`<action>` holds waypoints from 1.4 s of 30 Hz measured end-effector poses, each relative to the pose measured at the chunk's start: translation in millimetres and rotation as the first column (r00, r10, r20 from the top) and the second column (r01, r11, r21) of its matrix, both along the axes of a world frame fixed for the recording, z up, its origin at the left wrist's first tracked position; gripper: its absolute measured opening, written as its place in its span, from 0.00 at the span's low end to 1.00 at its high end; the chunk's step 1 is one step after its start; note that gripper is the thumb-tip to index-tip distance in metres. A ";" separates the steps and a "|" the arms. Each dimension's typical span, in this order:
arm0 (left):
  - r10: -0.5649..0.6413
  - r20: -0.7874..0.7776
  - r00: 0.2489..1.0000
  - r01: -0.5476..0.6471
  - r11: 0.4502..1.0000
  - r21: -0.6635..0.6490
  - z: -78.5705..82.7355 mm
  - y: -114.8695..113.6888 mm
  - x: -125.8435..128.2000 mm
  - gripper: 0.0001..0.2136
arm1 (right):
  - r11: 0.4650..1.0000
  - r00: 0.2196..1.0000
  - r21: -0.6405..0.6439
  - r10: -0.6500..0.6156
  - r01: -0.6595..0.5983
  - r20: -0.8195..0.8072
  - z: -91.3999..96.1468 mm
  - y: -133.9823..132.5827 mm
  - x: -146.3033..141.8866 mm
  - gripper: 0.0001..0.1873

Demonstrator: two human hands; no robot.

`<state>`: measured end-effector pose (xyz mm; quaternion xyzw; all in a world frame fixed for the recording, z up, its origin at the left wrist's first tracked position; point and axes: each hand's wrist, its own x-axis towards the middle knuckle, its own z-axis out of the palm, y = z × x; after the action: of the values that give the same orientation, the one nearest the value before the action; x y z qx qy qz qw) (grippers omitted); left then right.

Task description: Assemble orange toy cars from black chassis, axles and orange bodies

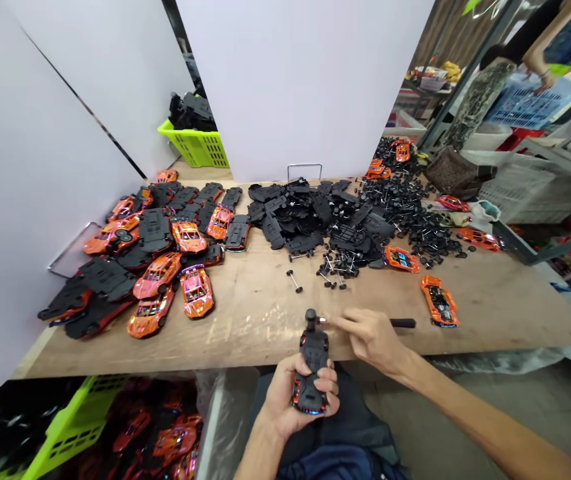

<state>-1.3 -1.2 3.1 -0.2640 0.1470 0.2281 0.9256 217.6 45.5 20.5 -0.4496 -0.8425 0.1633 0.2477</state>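
Left hand [290, 400] is clamped round a toy car [314, 350], fingers wrapped over it, black underside facing up; those fingers hide much of the car. Right hand [372, 337] sits just beside it, thumb and forefinger [338, 322] pinched together on a thin metal axle [323, 321]. One black wheel [310, 318] at the axle's near end stands at the car's upper end, and a second black wheel [403, 323] shows beyond the hand. The axle's middle is hidden behind the fingers, so its seating cannot be confirmed.

On the wooden bench [495, 303], orange car bodies [158, 275] lie heaped at left, roughly twenty, overlapped too closely for an exact count. Black chassis [295, 217] form a central pile, also uncountable. Beside it, a tangle of wheeled axles [400, 200] defies counting, with one loose axle [294, 281] lying apart. About six more bodies lie scattered at right.

Two lime-green baskets appear: one [194, 145] holds black parts behind a white partition [290, 80], and one [75, 427] below the bench is cut off by the frame. A co-worker's hand [540, 80] is over a blue crate [530, 103], upper right.
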 end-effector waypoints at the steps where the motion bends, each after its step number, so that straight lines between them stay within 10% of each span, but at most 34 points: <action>1: 0.001 -0.004 1.000 -0.001 1.000 -0.003 0.5 -0.1 -0.1 0.20 | 0.999 0.999 0.005 -0.035 0.035 -0.018 -1.6 -1.8 2.0 0.31; 11: 0.084 -0.221 0.972 -0.040 0.980 0.195 -0.2 -10.7 9.7 0.16 | 0.981 0.986 -0.106 -0.164 0.160 -0.023 -3.0 1.3 33.6 0.19; 17: 0.231 -0.628 0.743 0.179 0.835 0.520 14.7 -39.4 8.4 0.22 | 0.947 0.907 -0.171 -0.311 0.271 -0.286 -4.6 -1.3 12.9 0.17; 21: 0.531 -0.671 0.517 0.121 0.731 0.671 25.4 -8.1 1.6 0.27 | 0.827 0.694 -0.555 -0.345 -0.095 -0.632 6.2 -34.6 -13.7 0.29; 27: 0.668 -0.661 0.342 0.671 0.319 0.670 24.9 53.3 -25.0 0.17 | 0.910 0.750 -0.379 -0.367 0.168 -0.550 -14.2 -36.6 -29.7 0.14; 31: 0.753 -0.549 0.364 0.776 0.080 0.625 18.9 57.5 -30.2 0.18 | 0.938 0.810 -0.309 -0.300 0.155 -0.504 -27.2 -26.3 -19.2 0.15; 42: 0.763 -0.574 0.296 0.769 0.167 0.618 4.4 47.0 -23.6 0.15 | 0.927 0.773 -0.266 -0.369 0.265 -0.516 -33.1 -26.5 -31.9 0.10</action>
<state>-24.8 45.7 7.5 0.6062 0.4734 0.3587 0.5289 185.6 19.0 -12.6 -0.5385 -0.6268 0.3174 0.4653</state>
